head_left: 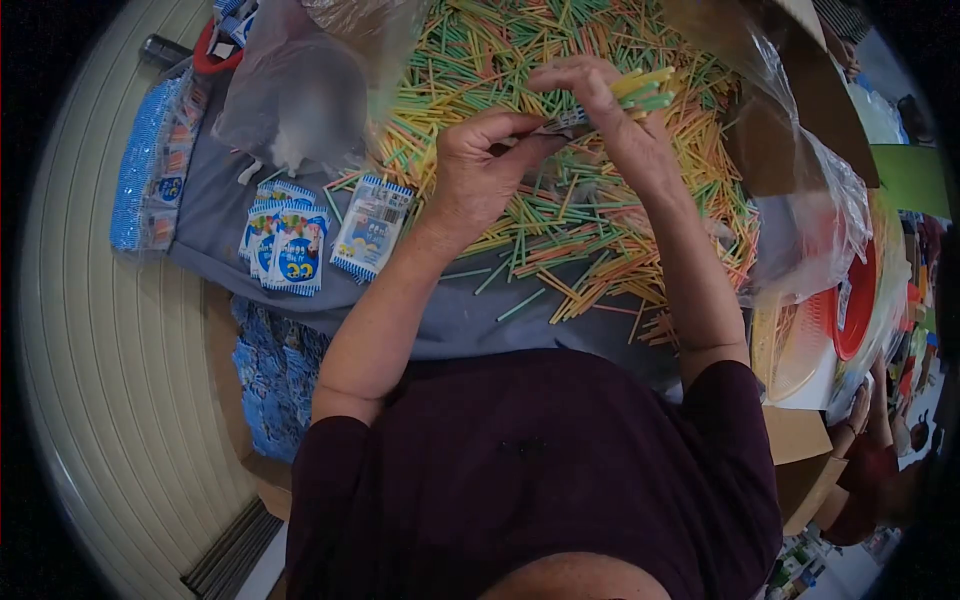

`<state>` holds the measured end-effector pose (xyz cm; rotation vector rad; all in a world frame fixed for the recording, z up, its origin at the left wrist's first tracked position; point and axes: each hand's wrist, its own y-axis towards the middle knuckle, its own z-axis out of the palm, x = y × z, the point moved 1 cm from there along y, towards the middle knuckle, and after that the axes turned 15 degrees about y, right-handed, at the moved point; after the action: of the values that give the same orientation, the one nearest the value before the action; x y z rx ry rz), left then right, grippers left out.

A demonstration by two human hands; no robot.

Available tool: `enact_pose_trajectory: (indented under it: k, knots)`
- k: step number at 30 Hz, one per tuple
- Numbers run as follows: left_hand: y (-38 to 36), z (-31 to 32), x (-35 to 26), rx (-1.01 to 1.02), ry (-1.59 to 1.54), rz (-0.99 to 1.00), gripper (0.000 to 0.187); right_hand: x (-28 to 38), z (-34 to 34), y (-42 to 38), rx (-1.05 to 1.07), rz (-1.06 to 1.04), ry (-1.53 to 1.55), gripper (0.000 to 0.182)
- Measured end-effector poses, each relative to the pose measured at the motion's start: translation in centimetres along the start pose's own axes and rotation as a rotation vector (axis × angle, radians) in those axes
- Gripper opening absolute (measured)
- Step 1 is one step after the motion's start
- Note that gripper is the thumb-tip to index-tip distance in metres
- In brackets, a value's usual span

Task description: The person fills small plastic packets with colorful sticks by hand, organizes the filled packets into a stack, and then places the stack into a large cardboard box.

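Note:
Over a large heap of thin yellow, green and orange sticks (560,260), my two hands are close together. My left hand (488,165) pinches the edge of a small packet (568,124) between thumb and fingers. My right hand (625,125) is just to the right, with a small bunch of yellow and green sticks (645,90) held in it, their ends pointing right. Part of the packet is hidden by my fingers. To the left of my left forearm lie a single blue and white packet (372,228) and a small stack of similar packets (285,240).
A clear bag of blue-edged packets (150,165) lies at the far left. Clear plastic sheeting (790,130) lines a cardboard box on the right, near a red basket (856,300). Blue patterned packaging (265,380) sits at lower left. Other people's arms (880,410) show at the right edge.

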<state>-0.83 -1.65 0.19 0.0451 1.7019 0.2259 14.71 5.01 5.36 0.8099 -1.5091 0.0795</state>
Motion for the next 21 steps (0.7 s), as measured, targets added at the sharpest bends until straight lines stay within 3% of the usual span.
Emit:
enact_pose_trajectory:
  k: [4, 6, 10, 13, 15, 17, 19, 21]
  knots:
    - [0.7, 0.2, 0.1, 0.033, -0.079, -0.065, 0.019, -0.1, 0.2, 0.2, -0.033, -0.001, 0.107, 0.057]
    - [1.0, 0.3, 0.0, 0.052, -0.123, -0.109, 0.019, -0.1, -0.6, 0.4, -0.061, 0.165, 0.112, 0.054]
    - [0.8, 1.0, -0.8, -0.008, -0.073, 0.050, 0.027, -0.1, 0.3, 0.8, -0.009, 0.155, 0.113, 0.054]
    - [0.3, 1.0, -0.7, -0.067, -0.026, 0.148, 0.030, -0.6, 1.6, 0.7, -0.063, 0.231, 0.370, 0.060]
    - [-0.2, 0.4, -0.1, -0.084, 0.021, 0.165, 0.030, -0.5, 2.1, 0.8, -0.164, 0.152, 0.421, 0.063]
    - [-0.4, -1.2, 0.6, -0.155, 0.170, 0.140, 0.026, -0.7, 0.6, 1.9, -0.220, -0.058, 0.509, 0.067]
    - [-1.1, -3.2, 0.1, -0.247, 0.211, 0.240, 0.024, -0.5, -2.6, 1.8, -0.206, -0.037, 0.438, 0.056]
    - [-2.2, -5.2, -0.3, -0.359, 0.443, 0.376, 0.026, -0.5, -2.9, 2.3, -0.138, -0.216, -0.728, 0.042]
